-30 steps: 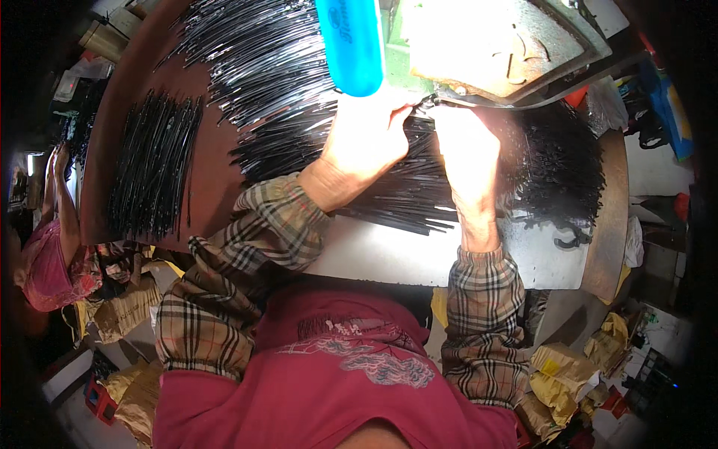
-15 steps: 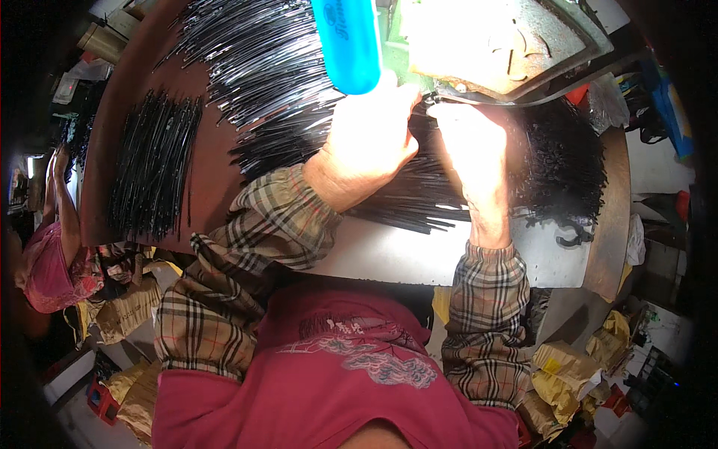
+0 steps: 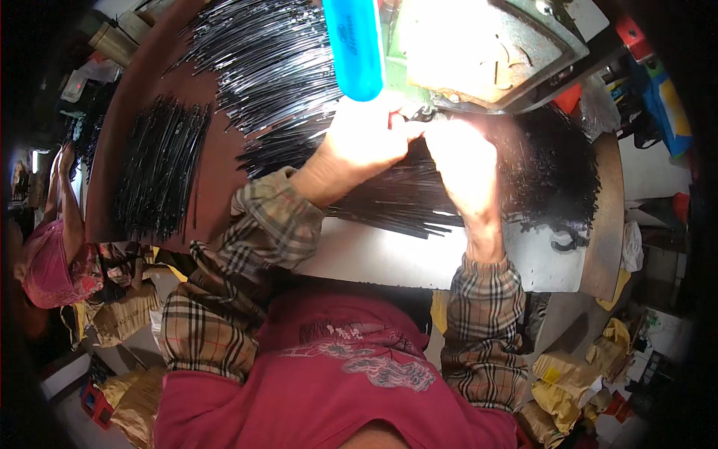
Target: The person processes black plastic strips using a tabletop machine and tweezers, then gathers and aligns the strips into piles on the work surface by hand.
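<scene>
My left hand (image 3: 364, 140) is closed, thumb and finger pinched together just below a lit metal machine (image 3: 479, 60). Opposite it my right hand (image 3: 467, 161) is closed too, its fingertips meeting those of the left. Right above the fingertips is a small dark piece (image 3: 422, 114); whether either hand grips it, I cannot tell. Glare washes out both hands and hides what they hold. Beneath them lie many thin black cable-like strands (image 3: 400, 191). A bright blue, rounded panel (image 3: 357, 52) stands just beyond my left hand.
A large pile of black strands (image 3: 269, 67) covers the far left of the table, with a separate bundle (image 3: 161, 168) nearer the left edge. A tangled black heap (image 3: 561, 165) lies at right. Another person (image 3: 60, 247) works at far left. Paper-wrapped packages (image 3: 565, 382) stand on the floor.
Both hands have moved slightly toward me, and their fingertips have come together below the machine. The view has shifted a little.
</scene>
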